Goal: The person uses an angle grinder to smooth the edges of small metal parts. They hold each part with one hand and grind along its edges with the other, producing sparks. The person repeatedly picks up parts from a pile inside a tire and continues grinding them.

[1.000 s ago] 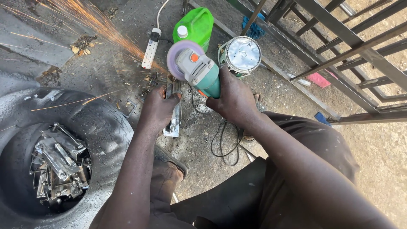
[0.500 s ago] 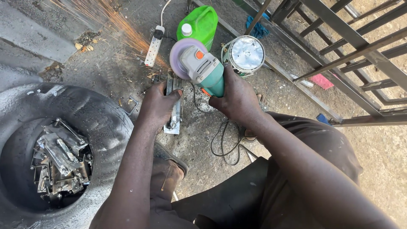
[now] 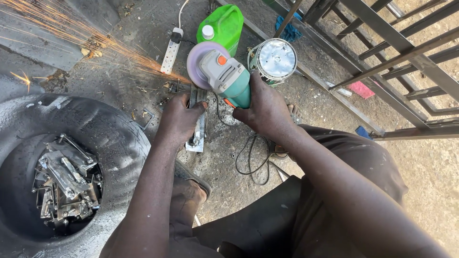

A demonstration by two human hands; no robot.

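Observation:
My right hand [image 3: 263, 107] grips a green and grey angle grinder [image 3: 224, 74] whose spinning disc [image 3: 201, 59] meets the far end of a flat metal piece [image 3: 197, 126] lying on the ground. My left hand [image 3: 179, 119] presses down on that metal piece and holds it still. An orange stream of sparks [image 3: 71, 28] shoots up and to the left from the contact point. The grinder's black cable [image 3: 251, 157] loops on the ground below my right wrist.
A large black tyre [image 3: 110, 138] at the left holds several cut metal pieces [image 3: 64, 179]. A white power strip [image 3: 171, 50], a green jerrycan [image 3: 222, 24] and a round metal tin [image 3: 275, 59] stand beyond the grinder. A dark steel frame [image 3: 392, 48] lies at the right.
The spark stream has grown longer and denser toward the upper left. Both hands and the grinder keep their places on the metal piece; the camera has shifted slightly.

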